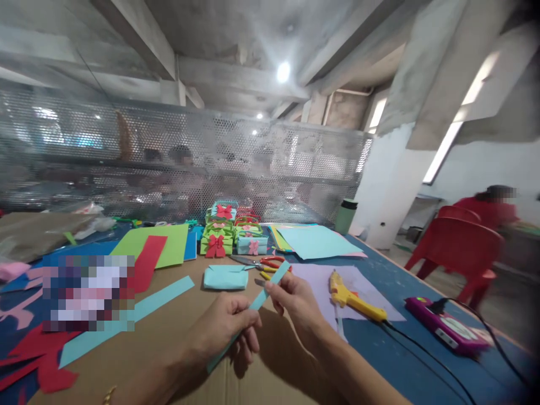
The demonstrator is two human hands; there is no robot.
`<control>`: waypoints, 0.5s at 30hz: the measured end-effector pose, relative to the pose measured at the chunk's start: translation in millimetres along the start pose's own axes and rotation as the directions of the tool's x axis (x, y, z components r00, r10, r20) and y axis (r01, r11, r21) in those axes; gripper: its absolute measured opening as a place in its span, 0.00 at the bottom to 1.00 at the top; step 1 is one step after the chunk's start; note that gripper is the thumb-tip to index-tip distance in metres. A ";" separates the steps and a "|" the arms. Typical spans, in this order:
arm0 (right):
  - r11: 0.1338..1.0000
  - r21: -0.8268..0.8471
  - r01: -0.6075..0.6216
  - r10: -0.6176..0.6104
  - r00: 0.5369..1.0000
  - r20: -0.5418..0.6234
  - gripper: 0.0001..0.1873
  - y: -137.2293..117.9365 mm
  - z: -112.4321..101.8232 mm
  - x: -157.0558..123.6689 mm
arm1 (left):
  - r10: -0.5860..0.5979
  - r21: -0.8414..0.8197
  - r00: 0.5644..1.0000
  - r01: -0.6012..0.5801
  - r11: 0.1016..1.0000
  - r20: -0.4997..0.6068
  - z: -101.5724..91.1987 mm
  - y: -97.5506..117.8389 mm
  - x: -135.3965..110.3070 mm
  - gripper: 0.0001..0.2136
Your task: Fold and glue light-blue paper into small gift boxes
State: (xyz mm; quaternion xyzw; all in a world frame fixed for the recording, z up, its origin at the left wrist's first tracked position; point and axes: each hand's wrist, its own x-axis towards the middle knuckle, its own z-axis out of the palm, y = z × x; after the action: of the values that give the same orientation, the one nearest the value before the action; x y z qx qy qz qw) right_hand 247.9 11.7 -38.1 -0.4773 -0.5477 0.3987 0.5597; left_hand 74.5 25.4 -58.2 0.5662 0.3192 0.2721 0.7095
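Note:
A narrow light-blue paper strip (258, 301) runs slantwise between my two hands above the brown cardboard (169, 343). My left hand (230, 326) is closed on its lower part, and the strip's end shows below the fingers. Nearer the upper end, my right hand (293, 295) pinches the same strip between thumb and fingers. Just beyond my hands lies a small folded light-blue paper pouch (225, 278). Scissors with orange-red handles (274, 262) lie behind it, and a yellow-handled tool (265, 275) is partly hidden by the strip. A wider light-blue strip (126, 322) lies to the left.
Finished paper bags with bows (216, 246) stand at the back. A yellow glue gun (358, 304) rests on lilac paper (379, 289), its cord reaching a purple power strip (447, 329). Red paper scraps (54, 371) lie left. A green bottle (346, 216) stands behind; a person sits far right.

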 end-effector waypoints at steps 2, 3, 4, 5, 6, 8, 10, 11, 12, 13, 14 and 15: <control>1.000 -0.013 0.008 -0.008 1.000 -0.006 0.21 3.2 -1.4 1.3 | -0.004 -0.014 1.000 0.004 1.000 0.010 -0.4 -0.2 0.4 0.20; 1.000 -0.019 0.011 -0.011 1.000 -0.007 0.21 4.9 -1.9 2.0 | 0.001 -0.021 1.000 0.000 1.000 0.019 -0.3 0.0 0.4 0.21; 1.000 -0.025 0.012 -0.012 1.000 -0.004 0.22 6.4 -2.0 2.6 | 0.013 -0.023 0.999 -0.013 1.000 0.029 -0.1 0.4 0.3 0.22; 0.999 -0.030 0.012 -0.012 1.000 0.005 0.23 7.7 -1.5 2.9 | 0.030 -0.022 0.999 -0.029 0.999 0.038 0.2 1.2 0.0 0.23; 0.999 -0.035 0.012 -0.011 1.000 0.019 0.23 8.6 -0.4 2.8 | 0.046 -0.015 0.998 -0.046 0.999 0.038 0.6 2.3 -0.5 0.24; 0.999 -0.046 0.005 -0.003 0.998 0.055 0.24 9.2 3.6 1.3 | 0.077 0.014 0.997 -0.078 0.997 0.020 1.0 4.9 -1.4 0.26; 0.998 -0.056 -0.001 0.006 0.997 0.083 0.24 8.3 8.2 -1.4 | 0.100 0.039 0.995 -0.100 0.994 -0.008 0.5 7.2 -1.6 0.26; 0.998 -0.062 -0.003 0.009 0.996 0.090 0.24 7.5 9.9 -2.6 | 0.107 0.040 0.994 -0.106 0.994 -0.022 -0.1 7.9 -1.2 0.26; 0.998 -0.068 -0.003 0.009 0.995 0.097 0.23 6.8 10.9 -3.5 | 0.111 0.038 0.993 -0.110 0.993 -0.034 -1.1 8.2 -0.7 0.25; 0.997 -0.074 -0.001 0.009 0.995 0.103 0.23 6.2 11.0 -3.9 | 0.110 0.037 0.993 -0.109 0.993 -0.043 -2.2 8.3 0.0 0.23; 0.997 -0.078 0.002 0.007 0.994 0.108 0.24 5.9 10.2 -3.7 | 0.105 0.040 0.993 -0.104 0.994 -0.050 -3.4 8.1 0.6 0.22; 0.997 -0.081 0.005 0.004 0.994 0.109 0.25 5.9 8.4 -3.0 | 0.095 0.044 0.994 -0.093 0.995 -0.055 -4.6 7.8 1.1 0.21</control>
State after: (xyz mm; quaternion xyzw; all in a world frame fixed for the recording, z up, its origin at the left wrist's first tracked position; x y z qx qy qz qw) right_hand 239.7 11.0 -44.9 -0.4770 -0.5933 0.4016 0.5091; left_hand 71.5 30.7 -51.5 0.5873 0.3180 0.3146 0.6745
